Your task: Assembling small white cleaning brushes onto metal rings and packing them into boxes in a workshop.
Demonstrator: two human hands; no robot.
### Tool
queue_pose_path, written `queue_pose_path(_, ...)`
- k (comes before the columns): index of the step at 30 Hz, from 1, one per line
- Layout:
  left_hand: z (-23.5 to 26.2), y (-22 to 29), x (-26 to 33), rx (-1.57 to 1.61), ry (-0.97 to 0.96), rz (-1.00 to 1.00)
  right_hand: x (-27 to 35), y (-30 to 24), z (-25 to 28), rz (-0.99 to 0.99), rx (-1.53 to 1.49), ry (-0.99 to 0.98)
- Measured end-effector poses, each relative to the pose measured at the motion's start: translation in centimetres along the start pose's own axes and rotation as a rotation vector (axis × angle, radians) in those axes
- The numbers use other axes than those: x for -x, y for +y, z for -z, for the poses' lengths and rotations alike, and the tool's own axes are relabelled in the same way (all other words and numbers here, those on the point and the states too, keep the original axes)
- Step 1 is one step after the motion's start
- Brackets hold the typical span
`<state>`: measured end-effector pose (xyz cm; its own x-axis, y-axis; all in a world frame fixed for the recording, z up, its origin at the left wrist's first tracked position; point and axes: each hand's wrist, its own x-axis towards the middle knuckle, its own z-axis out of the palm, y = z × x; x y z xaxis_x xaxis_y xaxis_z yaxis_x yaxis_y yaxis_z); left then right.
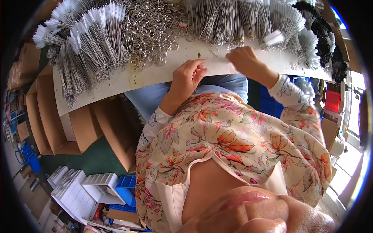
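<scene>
My left hand (187, 79) is just over the table's near edge. Its fingers are curled in and the thumb meets them; whatever may be pinched there is too small to make out. To its right, my right hand (245, 61) reaches over the table top, palm down, its fingertips smeared by motion. Just left of those fingertips a thin wire piece with a looped end (213, 50) lies on the table. Beyond the right hand, a white-bristled brush head (273, 38) slants above the wire stems; whether the hand touches its stem cannot be told.
Metal split rings (149, 31) are heaped at the table's middle. Wire-stemmed white brushes (97, 42) lie bundled at left, more brushes (229, 19) at right, black-bristled ones (320, 37) at far right. Open cardboard boxes (58, 128) and white plastic bins (77, 194) stand left of me.
</scene>
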<state>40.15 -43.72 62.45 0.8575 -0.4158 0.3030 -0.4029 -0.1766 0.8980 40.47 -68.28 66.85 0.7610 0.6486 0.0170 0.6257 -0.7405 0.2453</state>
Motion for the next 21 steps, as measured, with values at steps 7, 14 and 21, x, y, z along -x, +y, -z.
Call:
queue_pose_path(7,1.2,2.1,-0.1,-0.071,0.084,-0.317,-3.6,-2.8,4.0,-0.365,-1.781,-0.521)
queue_pose_path(14,4.3,-0.9,-6.9,-0.634,-0.068,-0.387,-1.4,1.8,4.7,-0.278,-0.794,-0.188)
queue_pose_path(21,4.2,-2.5,-7.9,-0.867,-0.147,-0.266,-0.2,0.1,0.5,-0.368,-0.664,0.015)
